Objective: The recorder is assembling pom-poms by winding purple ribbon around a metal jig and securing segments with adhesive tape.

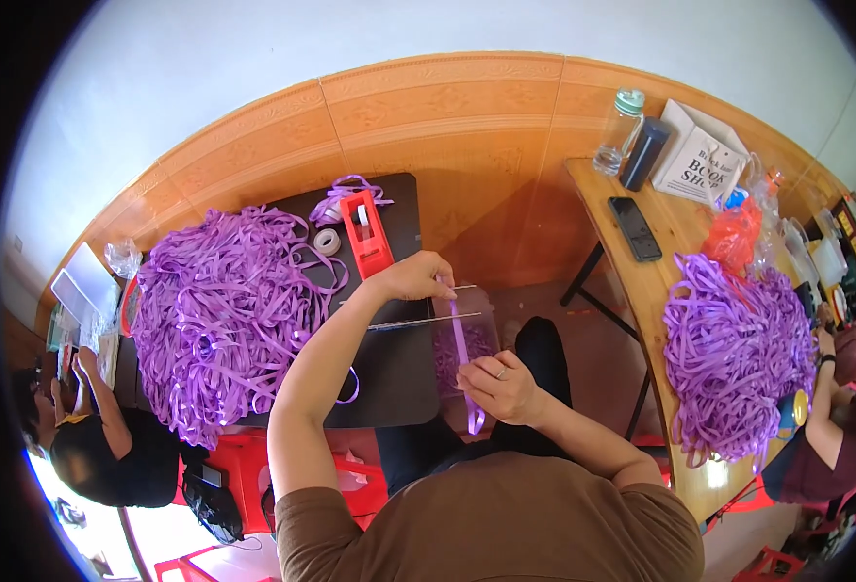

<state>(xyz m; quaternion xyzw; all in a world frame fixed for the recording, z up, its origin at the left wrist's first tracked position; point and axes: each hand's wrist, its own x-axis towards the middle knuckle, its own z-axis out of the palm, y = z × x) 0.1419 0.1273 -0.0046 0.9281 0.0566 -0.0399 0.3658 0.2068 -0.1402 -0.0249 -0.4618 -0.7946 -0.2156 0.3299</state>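
A length of purple ribbon [460,335] runs between my hands, past two thin rods that jut from the right edge of the dark table [397,373]. My left hand [416,276] pinches its upper end beside the far rod. Lower down and closer to my body, my right hand [502,388], with a ring on one finger, is closed around the ribbon, and a loop [475,419] hangs below it. The near rod [423,321] crosses the ribbon. Beneath the rods stands a clear plastic bin [486,308] with purple pieces inside.
A big heap of purple ribbon [224,320] covers the dark table's left side. Behind my left hand lie a red tape dispenser [366,233] and a tape roll [327,242]. The wooden table [598,194] holds a phone [635,229], bottles and another ribbon heap [739,359]. People sit at both sides.
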